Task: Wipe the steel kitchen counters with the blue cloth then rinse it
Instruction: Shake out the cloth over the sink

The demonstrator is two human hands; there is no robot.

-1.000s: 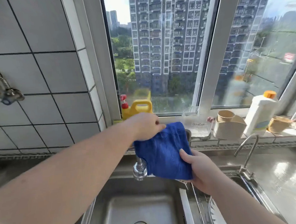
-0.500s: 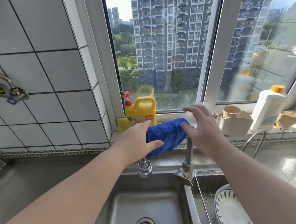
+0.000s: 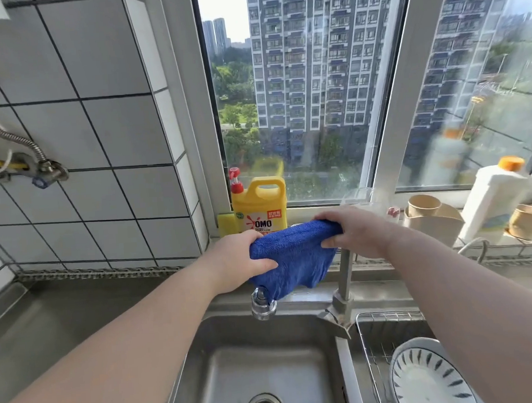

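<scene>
Over the sink [image 3: 263, 368], draped across the horizontal arm of the tap [image 3: 344, 274], hangs the blue cloth [image 3: 293, 256], and both hands are on it. The left hand [image 3: 237, 260] grips the cloth's left end, thumb curled over the front fold and the other fingers hidden behind the fabric. The right hand [image 3: 358, 232] pinches the right end, thumb beneath and fingers [image 3: 326, 222] curled over the top edge. Neither hand holds anything else.

The cloth's long axis runs left to right, roughly along the spout and parallel to the window sill [image 3: 322, 210], with its loose lower edge sagging toward the tap nozzle [image 3: 263, 305], which pokes out just below the left corner. The cloth therefore sits above and slightly behind the outlet, not under it; no water can be seen running.

The relation that matters is this vertical one. If the cloth still needs rinsing, it must come down and forward off the spout into the basin, under the nozzle. If it is being hung to dry, I judge it needs only spreading evenly along the arm. Both hands are equally placed at either end, so either could lead. The left is nearer the nozzle, the right nearer the tap's upright post.

A yellow detergent jug [image 3: 260, 211] stands on the sill just behind the cloth, and a patterned plate [image 3: 428, 378] lies in the rack [image 3: 389, 318] to the right of the basin. The steel surface [image 3: 62, 322] stretches off to the left.
</scene>
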